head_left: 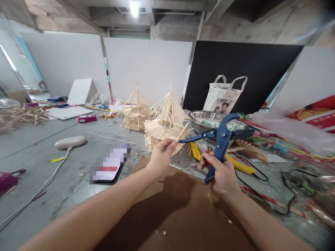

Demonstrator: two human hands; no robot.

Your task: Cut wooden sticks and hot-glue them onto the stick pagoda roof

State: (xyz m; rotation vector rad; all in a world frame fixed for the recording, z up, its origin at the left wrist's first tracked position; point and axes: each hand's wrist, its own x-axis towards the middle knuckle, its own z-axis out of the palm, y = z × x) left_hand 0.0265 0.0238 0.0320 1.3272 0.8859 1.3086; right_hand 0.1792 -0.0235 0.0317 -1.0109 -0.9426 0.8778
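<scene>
My right hand (222, 170) grips one handle of a blue pipe cutter (222, 139), with the jaw end pointing up and to the right. The cutter's other handle stretches left, and its tip reaches the fingers of my left hand (163, 153). Those fingers are pinched together at a thin wooden stick (183, 132) that slants up to the right. Whether they also hold the handle tip, I cannot tell. Just behind my left hand stands a pavilion model made of wooden sticks (164, 129). A second stick pavilion (136, 111) is farther back to the left.
A phone (111, 164) lies left of a brown board (183, 209). Behind the cutter are a metal basin (196, 122) and a white bag (220, 96). Yellow-handled tool (240, 165) and cables lie at right; loose sticks (23, 115) are piled at far left.
</scene>
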